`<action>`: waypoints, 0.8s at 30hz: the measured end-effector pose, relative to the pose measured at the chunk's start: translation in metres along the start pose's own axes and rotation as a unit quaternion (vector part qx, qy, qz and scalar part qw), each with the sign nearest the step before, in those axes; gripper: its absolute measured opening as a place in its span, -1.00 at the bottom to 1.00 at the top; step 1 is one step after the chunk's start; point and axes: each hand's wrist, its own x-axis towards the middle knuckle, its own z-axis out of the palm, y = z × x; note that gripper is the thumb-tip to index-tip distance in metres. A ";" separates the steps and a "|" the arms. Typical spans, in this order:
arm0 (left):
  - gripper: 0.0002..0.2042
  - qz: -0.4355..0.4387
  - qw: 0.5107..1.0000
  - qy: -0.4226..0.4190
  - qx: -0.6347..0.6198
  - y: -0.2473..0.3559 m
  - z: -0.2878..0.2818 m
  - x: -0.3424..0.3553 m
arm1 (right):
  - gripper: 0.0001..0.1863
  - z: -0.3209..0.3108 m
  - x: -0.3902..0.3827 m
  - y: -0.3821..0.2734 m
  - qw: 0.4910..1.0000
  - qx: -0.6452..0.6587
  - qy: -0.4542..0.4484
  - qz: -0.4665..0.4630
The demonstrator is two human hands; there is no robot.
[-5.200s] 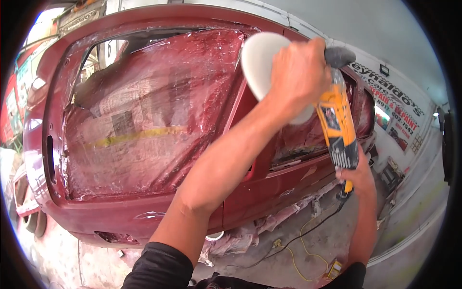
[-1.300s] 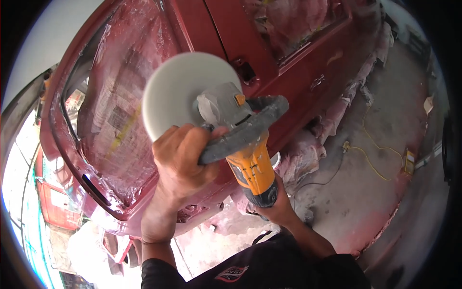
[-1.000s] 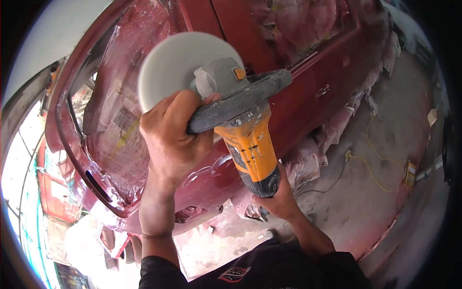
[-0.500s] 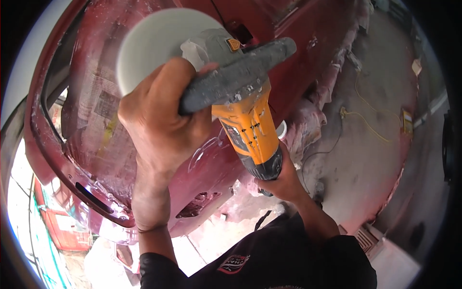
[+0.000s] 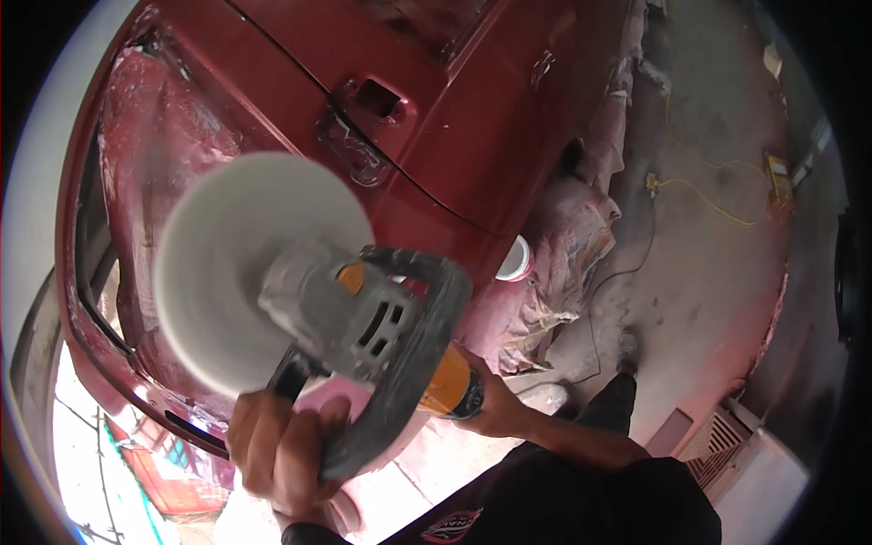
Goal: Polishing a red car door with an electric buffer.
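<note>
A yellow and grey polisher [image 5: 363,318] with a blurred white round pad [image 5: 227,236] is held over a red car body [image 5: 463,154]. My left hand [image 5: 282,445] is wrapped round the polisher's dark loop handle at lower left, fingers closed. My right hand [image 5: 490,409] grips the yellow barrel end of the polisher, just right of and behind the left. The pad lies above the masked rear window [image 5: 159,118]; whether it touches the car I cannot tell. Above the pad show a door seam and an open handle recess [image 5: 377,95].
Crumpled masking sheet [image 5: 581,236] hangs along the car's lower side beside a white bucket [image 5: 522,259]. Grey and yellow cords [image 5: 699,191] run over the concrete floor [image 5: 672,300] near my foot [image 5: 627,350]. A beige slatted appliance [image 5: 722,440] stands at lower right; bright clutter fills the lower left.
The polisher and both hands have moved downward in the picture, the pad also leftward. The loop handle is turned more upright. The view has shifted, showing more of the door around the handle recess.
</note>
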 end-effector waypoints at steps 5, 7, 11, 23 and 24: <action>-0.79 0.001 0.998 -0.022 0.061 0.014 -0.007 0.002 | 0.03 0.017 0.013 0.000 0.995 0.073 -0.064 0.025; -0.81 0.007 0.996 -0.005 0.087 0.013 -0.005 0.004 | 0.07 0.021 0.013 0.002 0.994 0.072 -0.073 0.044; -0.69 0.026 0.999 -0.028 0.027 0.003 0.001 0.010 | 0.09 0.025 0.014 0.010 0.993 0.095 -0.066 0.011; -0.70 -0.006 0.998 -0.032 0.059 -0.021 0.022 0.038 | 0.07 0.017 0.048 0.011 0.996 0.083 -0.022 -0.019; -0.70 -0.004 0.998 -0.033 0.058 -0.023 0.022 0.040 | 0.10 0.019 0.053 0.011 0.994 0.102 -0.024 -0.024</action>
